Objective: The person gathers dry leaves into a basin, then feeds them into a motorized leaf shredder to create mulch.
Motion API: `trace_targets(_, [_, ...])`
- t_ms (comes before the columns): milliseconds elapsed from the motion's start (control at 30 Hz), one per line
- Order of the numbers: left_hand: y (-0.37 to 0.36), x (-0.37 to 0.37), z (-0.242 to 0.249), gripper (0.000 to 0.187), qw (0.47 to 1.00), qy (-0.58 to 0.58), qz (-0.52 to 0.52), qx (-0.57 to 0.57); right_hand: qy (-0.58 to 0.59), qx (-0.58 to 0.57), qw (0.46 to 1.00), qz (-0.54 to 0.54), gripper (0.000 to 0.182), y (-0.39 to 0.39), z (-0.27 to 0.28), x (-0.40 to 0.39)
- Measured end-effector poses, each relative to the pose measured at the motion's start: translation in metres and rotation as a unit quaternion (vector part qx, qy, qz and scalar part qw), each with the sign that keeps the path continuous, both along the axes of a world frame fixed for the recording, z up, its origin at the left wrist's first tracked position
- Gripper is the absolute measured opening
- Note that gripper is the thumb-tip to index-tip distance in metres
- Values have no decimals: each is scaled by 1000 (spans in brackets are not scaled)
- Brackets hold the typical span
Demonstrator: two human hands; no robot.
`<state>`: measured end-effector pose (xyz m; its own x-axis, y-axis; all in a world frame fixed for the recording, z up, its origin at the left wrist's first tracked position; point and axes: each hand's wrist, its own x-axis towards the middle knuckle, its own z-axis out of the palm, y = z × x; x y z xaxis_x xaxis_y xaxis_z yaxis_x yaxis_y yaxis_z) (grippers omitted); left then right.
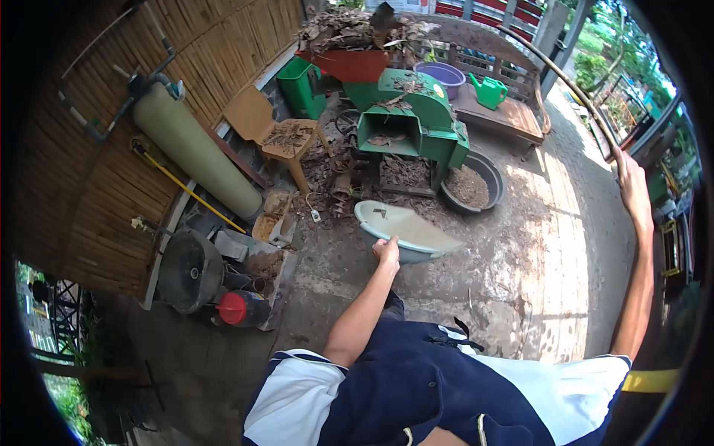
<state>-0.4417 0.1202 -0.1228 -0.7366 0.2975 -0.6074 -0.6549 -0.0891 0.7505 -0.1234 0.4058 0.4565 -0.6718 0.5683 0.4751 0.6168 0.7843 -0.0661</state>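
Observation:
My left hand [387, 250] grips the near rim of a pale green plastic basin [407, 227], held tilted above the concrete floor. A small dark bit sits inside the basin, and its right edge is blurred. Off to the right, my right hand [631, 175] is raised with its fingers closed round the end of a long, thin, bent pole [595, 113]. The pole reaches up and left toward a wooden bench [506, 111]. Beyond the basin stands a green machine [439, 111] with a red hopper [349, 65] heaped with dry leaves [357, 31].
A black tub [497, 195] of shredded bits sits right of the machine. The bench bears a purple basin [444, 78] and a green watering can [489, 92]. On the left are a leaf-strewn chair [249, 111], a tall tank [197, 149] and a red-lidded container [233, 307].

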Motion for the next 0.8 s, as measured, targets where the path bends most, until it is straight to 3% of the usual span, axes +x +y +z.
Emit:
trace_targets(33, [6, 26, 24, 47, 991, -55, -19, 121, 2, -17, 999, -52, 46, -25, -21, 45])
trace_targets(67, [6, 50, 43, 51, 981, -75, -97, 152, -12, -66, 992, -107, 46, -52, -37, 87])
trace_targets(133, [6, 98, 69, 40, 961, 2, -277, -16, 1, -128, 972, -196, 47, -103, -72, 167])
trace_targets(167, [2, 120, 81, 37, 923, 64, -369, -89, 20, -140, 964, -225, 47, -127, -93, 205])
trace_targets(200, [4, 136, 57, 35, 852, 175, -476, -126, 33, -145, 954, -262, 47, -157, -114, 236])
trace_targets(233, [-14, 174, 73, 37, 857, 252, -438, -98, 60, -117, 955, -265, 43, -169, -147, 277])
trace_targets(267, [-20, 198, 45, 35, 835, 272, -472, -75, 25, -25, 981, -189, 39, -183, -188, 317])
trace_targets(300, [-41, 217, 67, 38, 793, 214, -568, -54, -10, 79, 990, -118, 35, -197, -228, 358])
trace_targets(333, [-55, 236, 66, 42, 762, 150, -627, -65, 38, -87, 967, -238, 30, -228, -234, 364])
trace_targets(367, [-75, 256, 77, 45, 729, 143, -668, -43, 89, -252, 901, -341, 27, -261, -240, 356])
trace_targets(400, [-93, 269, 81, 45, 700, 127, -702, -29, 119, -235, 906, -332, 26, -291, -263, 359])
trace_targets(433, [-108, 275, 84, 45, 695, 131, -706, -33, 146, -221, 909, -323, 26, -317, -292, 358])
trace_targets(500, [-144, 287, 87, 44, 651, 141, -746, -14, 199, -327, 862, -333, 31, -365, -325, 347])
trace_targets(567, [-183, 280, 83, 45, 640, 152, -753, -21, 221, -300, 874, -311, 35, -411, -381, 338])
trace_targets(633, [-226, 262, 78, 42, 688, 165, -706, -25, 247, -294, 881, -277, 40, -453, -425, 321])
trace_targets(800, [-382, 227, 72, 44, 709, 293, -642, 24, 228, -341, 898, -157, 53, -555, -425, 259])
